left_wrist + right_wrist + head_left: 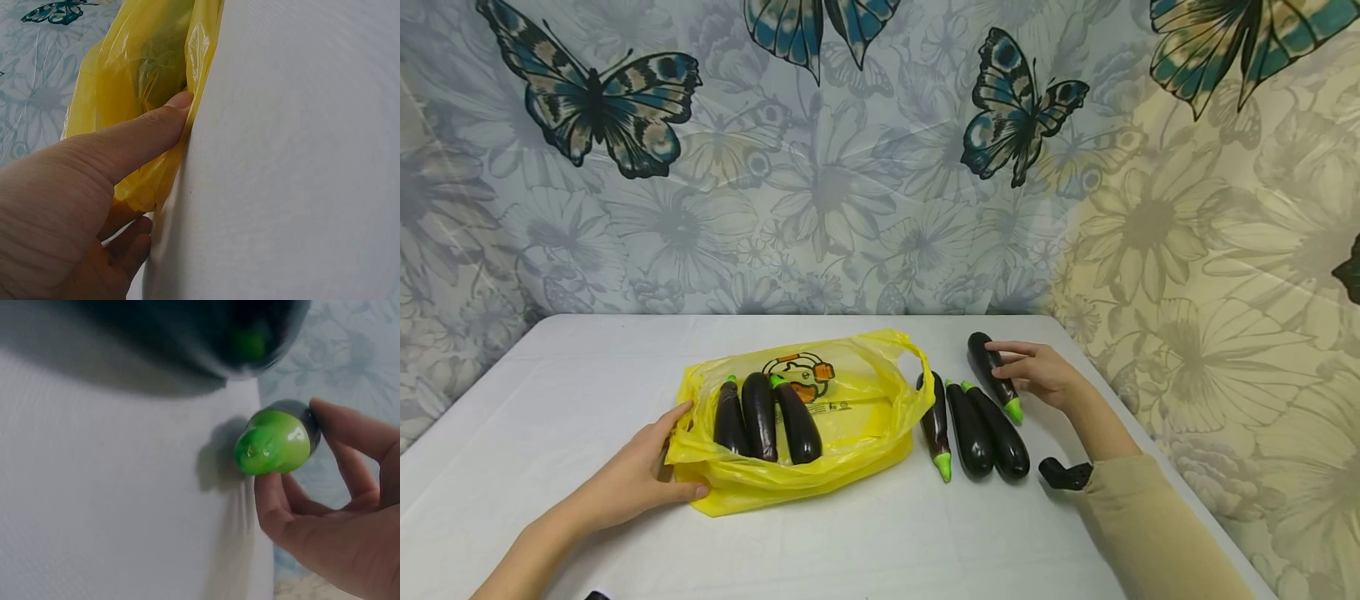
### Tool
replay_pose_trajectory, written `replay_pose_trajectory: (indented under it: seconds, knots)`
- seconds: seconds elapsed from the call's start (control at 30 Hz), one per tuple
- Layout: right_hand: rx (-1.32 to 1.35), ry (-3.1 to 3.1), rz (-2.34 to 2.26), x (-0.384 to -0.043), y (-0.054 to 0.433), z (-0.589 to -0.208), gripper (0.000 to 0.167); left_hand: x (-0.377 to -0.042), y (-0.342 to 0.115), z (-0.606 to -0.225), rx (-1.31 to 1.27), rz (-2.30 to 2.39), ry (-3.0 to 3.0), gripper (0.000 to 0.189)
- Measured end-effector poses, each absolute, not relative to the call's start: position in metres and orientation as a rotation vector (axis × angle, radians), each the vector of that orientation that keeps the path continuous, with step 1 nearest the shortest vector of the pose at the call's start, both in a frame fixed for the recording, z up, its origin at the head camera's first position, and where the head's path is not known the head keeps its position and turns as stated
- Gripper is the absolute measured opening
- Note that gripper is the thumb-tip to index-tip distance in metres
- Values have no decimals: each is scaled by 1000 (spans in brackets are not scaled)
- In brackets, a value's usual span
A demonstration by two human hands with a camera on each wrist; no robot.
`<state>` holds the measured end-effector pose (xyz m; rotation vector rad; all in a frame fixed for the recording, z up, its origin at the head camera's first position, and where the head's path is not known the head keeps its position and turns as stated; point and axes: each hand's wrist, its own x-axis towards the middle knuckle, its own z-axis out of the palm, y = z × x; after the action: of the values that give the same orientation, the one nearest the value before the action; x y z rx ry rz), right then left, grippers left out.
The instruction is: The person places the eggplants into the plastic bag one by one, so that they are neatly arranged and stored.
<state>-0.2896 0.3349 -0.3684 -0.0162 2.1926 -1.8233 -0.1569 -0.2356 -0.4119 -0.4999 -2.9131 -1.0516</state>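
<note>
A yellow plastic bag [865, 446] with a printed cartoon lies on its side, its mouth toward the viewer. Three dark purple eggplants [760, 417] lie side by side at its left part. My left hand [632, 475] holds the bag's left end, thumb over the front edge; in the left wrist view the thumb [144, 137] presses the yellow film and the other fingers lie below. With thumb and fingers, my right hand [1037, 372] grips an eggplant [985, 358] around its side, green stem toward me. That green stem [272, 444] faces the camera in the right wrist view.
Three more eggplants [973, 429] lie between the bag and my right hand, the leftmost against the bag's handle. A black device [1065, 475] sits at my right wrist. The white table [880, 550] ends at a butterfly-patterned wall covering [850, 217].
</note>
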Motion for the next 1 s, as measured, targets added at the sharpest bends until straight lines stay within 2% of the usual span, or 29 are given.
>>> replay_pose_trajectory:
  seconds: [0.37, 1.0]
  knots:
    - [101, 2117, -2013, -267, 321, -349, 67, -158, -236, -412, -496, -1053, -2917, 121]
    - [4, 2200, -2077, -235, 278, -318, 64, -159, -237, -412, -498, -1065, -2928, 121]
